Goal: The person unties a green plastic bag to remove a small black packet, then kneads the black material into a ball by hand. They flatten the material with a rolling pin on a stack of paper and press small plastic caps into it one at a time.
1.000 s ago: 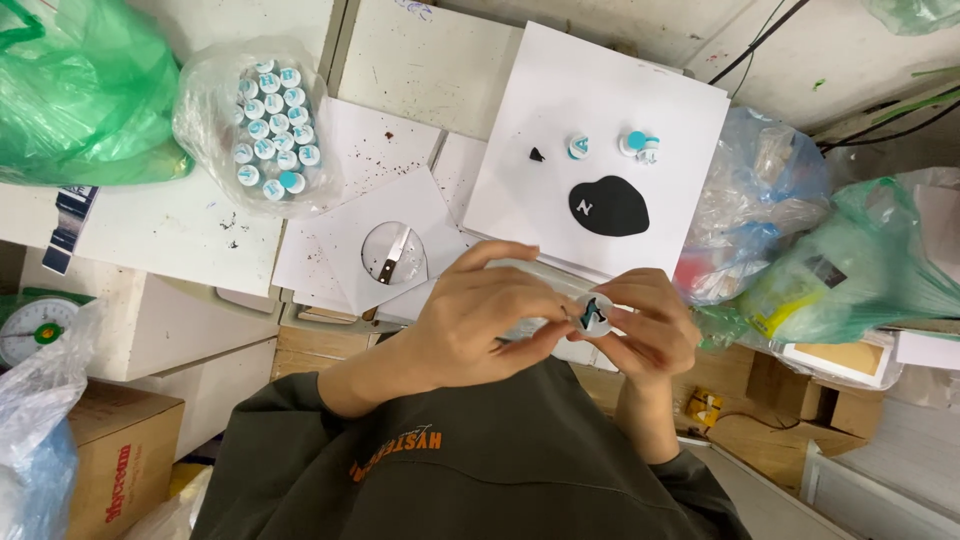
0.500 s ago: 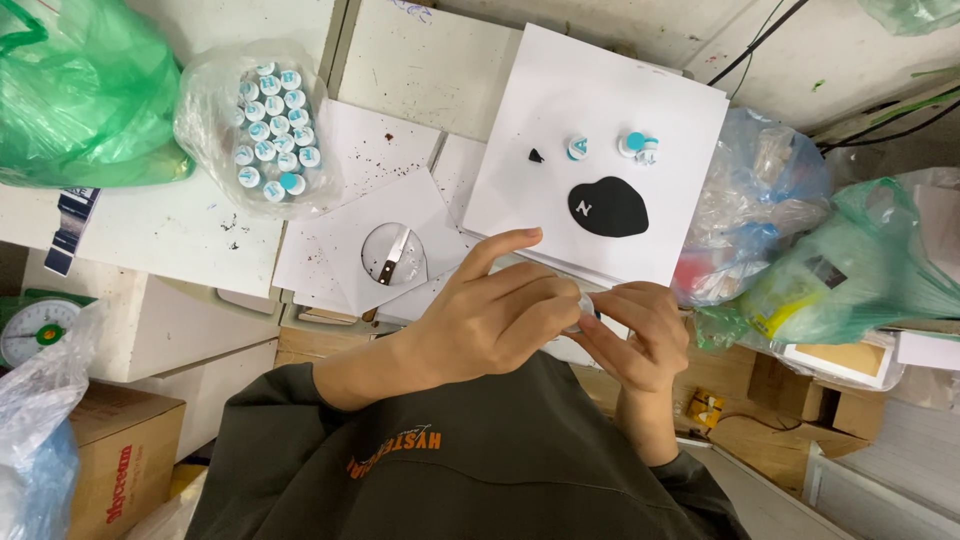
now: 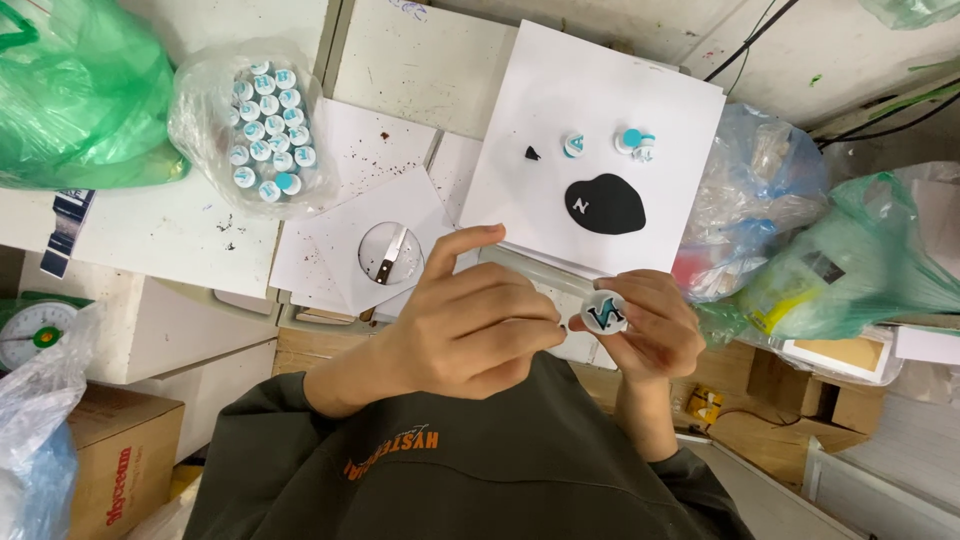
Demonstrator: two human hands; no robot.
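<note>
My right hand (image 3: 655, 335) holds a small white round disc (image 3: 605, 313) with a teal and black mark on its face, turned up toward me. My left hand (image 3: 470, 325) is right beside it. Its thumb and fingertips are pinched at the disc's left rim and its index finger sticks out straight. Both hands hover over the near table edge, just above my dark sweatshirt. On the white paper sheet (image 3: 610, 95) beyond them lie a black blob-shaped piece (image 3: 605, 204), a tiny black scrap (image 3: 532, 153) and two teal and white discs (image 3: 575, 145) (image 3: 634, 141).
A clear bag of several similar discs (image 3: 265, 125) sits at the back left beside a green plastic bag (image 3: 70, 95). A round glass dish with a small knife (image 3: 388, 252) lies left of my hands. More plastic bags (image 3: 850, 270) crowd the right; a scale (image 3: 30, 330) and a cardboard box (image 3: 110, 465) stand lower left.
My left hand has drawn back to the left and uncovered the disc, which now shows its marked face. My right hand has kept its place.
</note>
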